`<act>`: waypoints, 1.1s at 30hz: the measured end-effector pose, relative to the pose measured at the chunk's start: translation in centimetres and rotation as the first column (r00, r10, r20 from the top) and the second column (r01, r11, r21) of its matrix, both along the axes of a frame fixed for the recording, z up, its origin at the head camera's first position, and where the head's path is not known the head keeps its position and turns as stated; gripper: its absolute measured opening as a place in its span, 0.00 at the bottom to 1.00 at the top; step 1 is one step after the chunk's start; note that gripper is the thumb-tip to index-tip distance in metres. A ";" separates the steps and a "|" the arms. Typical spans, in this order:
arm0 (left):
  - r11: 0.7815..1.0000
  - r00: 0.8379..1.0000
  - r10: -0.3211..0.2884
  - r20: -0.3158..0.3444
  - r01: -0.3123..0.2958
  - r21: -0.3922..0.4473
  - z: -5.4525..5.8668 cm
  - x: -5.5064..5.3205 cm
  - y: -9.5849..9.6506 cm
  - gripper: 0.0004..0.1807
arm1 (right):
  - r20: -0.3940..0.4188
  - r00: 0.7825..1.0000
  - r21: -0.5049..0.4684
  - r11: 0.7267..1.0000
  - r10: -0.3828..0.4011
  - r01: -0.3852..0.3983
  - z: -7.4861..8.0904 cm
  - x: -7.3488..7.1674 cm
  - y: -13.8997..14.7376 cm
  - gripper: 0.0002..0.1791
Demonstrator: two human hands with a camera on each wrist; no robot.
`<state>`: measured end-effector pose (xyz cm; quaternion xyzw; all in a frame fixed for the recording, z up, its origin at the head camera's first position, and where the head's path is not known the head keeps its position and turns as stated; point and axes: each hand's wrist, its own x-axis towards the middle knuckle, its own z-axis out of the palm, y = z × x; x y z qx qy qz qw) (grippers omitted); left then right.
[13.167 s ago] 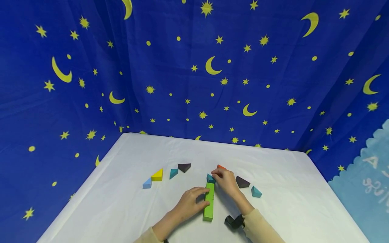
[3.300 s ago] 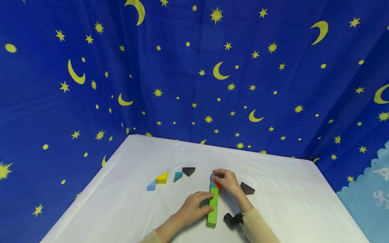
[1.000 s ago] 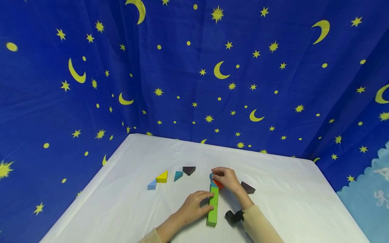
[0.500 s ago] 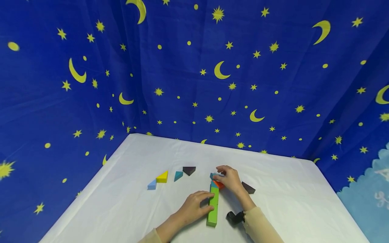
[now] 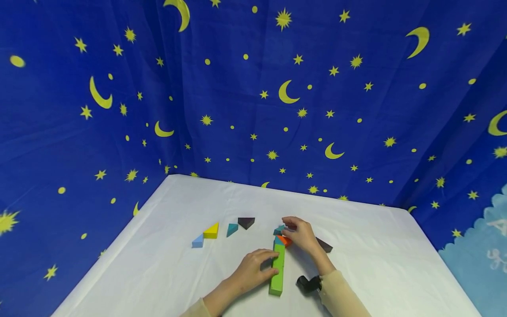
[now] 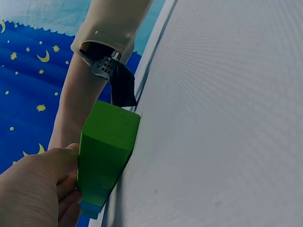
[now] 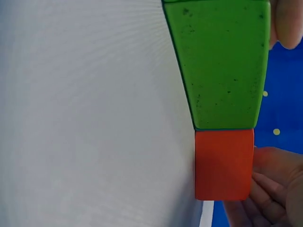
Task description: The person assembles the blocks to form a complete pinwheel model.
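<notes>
A row of green blocks (image 5: 277,269) lies lengthwise on the table. My left hand (image 5: 250,270) rests thumb and fingertips, spread apart, along its left side and top edge; the left wrist view shows the thumb on the green side face. At the row's far end sits a teal triangular block (image 5: 278,241) with an orange-red triangular block (image 5: 286,241) beside it, the red face large in the right wrist view. Just beyond, my right hand (image 5: 302,234) holds a second teal triangular block (image 5: 279,230) at its fingertips, which partly hide it.
To the left lie a light blue block (image 5: 197,241), a yellow triangular block (image 5: 211,230), another teal block (image 5: 232,229) and a dark block (image 5: 246,223). Partly behind the right wrist is a second dark block (image 5: 325,245). A starry blue curtain (image 5: 237,110) backs the white table (image 5: 380,273).
Since the earliest frame the far-right teal block has left its place and the orange-red block sits beside the row's end. Lately my right fingers lifted and the far teal block turned. Left hand stays.
</notes>
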<state>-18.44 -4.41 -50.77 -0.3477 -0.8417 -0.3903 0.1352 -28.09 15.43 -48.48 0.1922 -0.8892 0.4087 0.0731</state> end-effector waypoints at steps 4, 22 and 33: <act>1.000 1.000 -0.003 0.001 0.003 0.003 0.0 0.0 0.0 0.21 | 0.030 1.000 0.000 1.000 -0.007 0.007 -0.4 -0.1 0.4 0.17; 1.000 1.000 -0.001 0.025 0.001 -0.001 -0.1 0.2 0.1 0.21 | 0.214 0.976 -0.085 0.996 0.030 -0.012 -0.7 -0.4 1.3 0.14; 1.000 1.000 -0.002 -0.002 0.002 0.011 -0.2 -0.1 0.0 0.21 | 0.248 0.968 -0.109 0.994 0.028 0.000 -0.3 -0.2 0.9 0.14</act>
